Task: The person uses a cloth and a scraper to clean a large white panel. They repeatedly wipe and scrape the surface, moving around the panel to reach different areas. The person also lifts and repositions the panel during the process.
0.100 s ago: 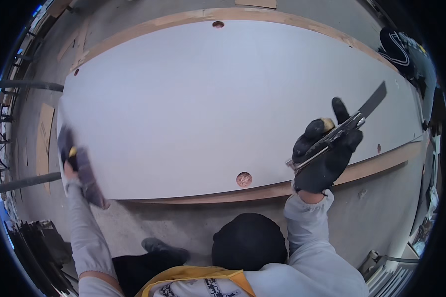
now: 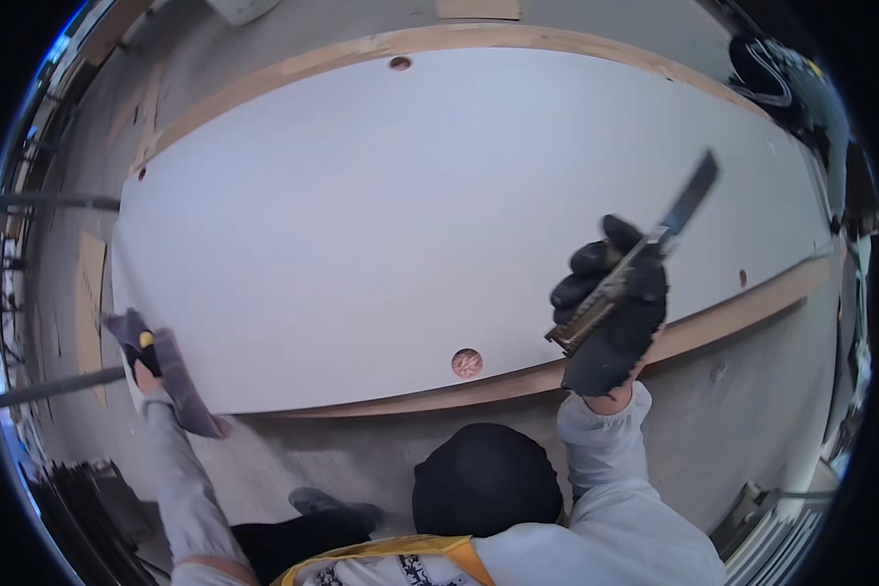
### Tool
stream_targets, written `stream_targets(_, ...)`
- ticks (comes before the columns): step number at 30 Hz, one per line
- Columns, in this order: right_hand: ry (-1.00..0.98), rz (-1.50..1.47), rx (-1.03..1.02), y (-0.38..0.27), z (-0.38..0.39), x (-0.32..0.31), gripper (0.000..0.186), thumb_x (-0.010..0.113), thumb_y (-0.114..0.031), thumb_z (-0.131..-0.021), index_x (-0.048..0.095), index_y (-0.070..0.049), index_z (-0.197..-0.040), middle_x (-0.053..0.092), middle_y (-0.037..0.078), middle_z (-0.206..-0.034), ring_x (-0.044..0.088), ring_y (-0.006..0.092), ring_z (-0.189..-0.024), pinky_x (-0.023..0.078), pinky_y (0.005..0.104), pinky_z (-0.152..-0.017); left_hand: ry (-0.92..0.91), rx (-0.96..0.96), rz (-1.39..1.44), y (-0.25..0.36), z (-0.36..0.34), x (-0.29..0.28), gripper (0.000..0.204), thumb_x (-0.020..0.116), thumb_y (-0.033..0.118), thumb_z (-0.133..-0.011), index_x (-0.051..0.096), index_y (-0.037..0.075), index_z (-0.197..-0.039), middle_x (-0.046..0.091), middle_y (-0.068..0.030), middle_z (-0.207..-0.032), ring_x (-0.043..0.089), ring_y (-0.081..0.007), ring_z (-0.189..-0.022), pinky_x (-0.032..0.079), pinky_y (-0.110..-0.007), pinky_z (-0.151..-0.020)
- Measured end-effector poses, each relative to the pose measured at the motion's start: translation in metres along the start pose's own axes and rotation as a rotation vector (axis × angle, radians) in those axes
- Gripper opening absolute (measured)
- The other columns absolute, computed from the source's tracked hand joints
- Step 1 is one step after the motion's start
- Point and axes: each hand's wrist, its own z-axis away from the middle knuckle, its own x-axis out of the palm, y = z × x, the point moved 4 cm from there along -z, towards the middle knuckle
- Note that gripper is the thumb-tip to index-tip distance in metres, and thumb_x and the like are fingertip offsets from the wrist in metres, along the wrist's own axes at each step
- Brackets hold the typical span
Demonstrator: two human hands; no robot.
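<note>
Over panel (image 2: pixel 342 225), right hand (image 2: pixel 631 322) curled

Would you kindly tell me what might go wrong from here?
The knife in the right hand has its blade exposed above the white panel, so it might scratch the surface if it dips. The left hand, by the panel's left edge with a dark strip, could perhaps slip off there.

Flat wht pnl (image 2: pixel 361 234), blade-out knife (image 2: pixel 662 232)
</note>
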Motion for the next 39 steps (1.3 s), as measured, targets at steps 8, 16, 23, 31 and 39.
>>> stream_targets(8, 0.232, 0.624, -0.267, -0.025, 0.036, -0.14, 0.022, 0.045, -0.009, -0.094, 0.052, 0.002, -0.112, 0.057, 0.006, -0.085, 0.054, 0.0116, -0.072, 0.045, 0.0247, -0.062, -0.374, 0.91, -0.641, 0.464, 0.283, 0.264, 0.015, 0.053, 0.013, -0.077, 0.064, 0.003, -0.081, 0.062, -0.0173, -0.083, 0.06, -0.0328, -0.084, 0.047, -0.044, -0.073)
stream_targets(16, 0.434, 1.152, -0.203, -0.052, 0.0, -0.274, 0.018, 0.049, -0.008, -0.091, 0.059, 0.003, -0.101, 0.061, 0.007, -0.075, 0.057, 0.013, -0.058, 0.046, 0.0285, -0.05, -0.969, 1.697, -0.208, 0.56, 0.491, 0.322, 0.017, 0.054, 0.013, -0.072, 0.067, 0.004, -0.075, 0.065, -0.0168, -0.075, 0.063, -0.0311, -0.081, 0.05, -0.04, -0.073)
stream_targets(23, 0.41, 1.012, 0.017, -0.068, -0.018, -0.266, 0.041, 0.048, -0.009, -0.091, 0.051, -0.018, -0.131, 0.061, 0.004, -0.071, 0.048, 0.009, -0.048, 0.042, 0.0252, -0.044, -0.55, 1.316, -0.298, 0.418, 0.31, 0.227, 0.012, 0.052, 0.011, -0.071, 0.058, 0.004, -0.063, 0.054, -0.018, -0.069, 0.055, -0.0361, -0.077, 0.044, -0.047, -0.07)
stream_targets(31, 0.242, 0.982, 0.024, -0.049, -0.011, -0.236, 0.028, 0.053, -0.004, -0.088, 0.062, -0.006, -0.114, 0.063, 0.004, -0.078, 0.055, 0.0104, -0.052, 0.039, 0.0245, -0.046, -0.265, 1.129, -0.141, 0.273, 0.106, 0.168, 0.019, 0.044, 0.016, -0.087, 0.047, 0.001, -0.077, 0.048, -0.0202, -0.081, 0.046, -0.0363, -0.079, 0.036, -0.045, -0.069)
stream_targets(39, 0.106, 0.885, 0.027, 0.021, 0.039, -0.16, 0.016, 0.051, -0.001, -0.087, 0.064, 0.0, -0.097, 0.059, 0.004, -0.066, 0.053, 0.0114, -0.052, 0.041, 0.0269, -0.047, -0.307, 0.988, -0.126, 0.255, 0.074, 0.178, 0.018, 0.045, 0.015, -0.084, 0.045, 0.001, -0.072, 0.047, -0.0211, -0.076, 0.048, -0.0379, -0.076, 0.036, -0.046, -0.065)
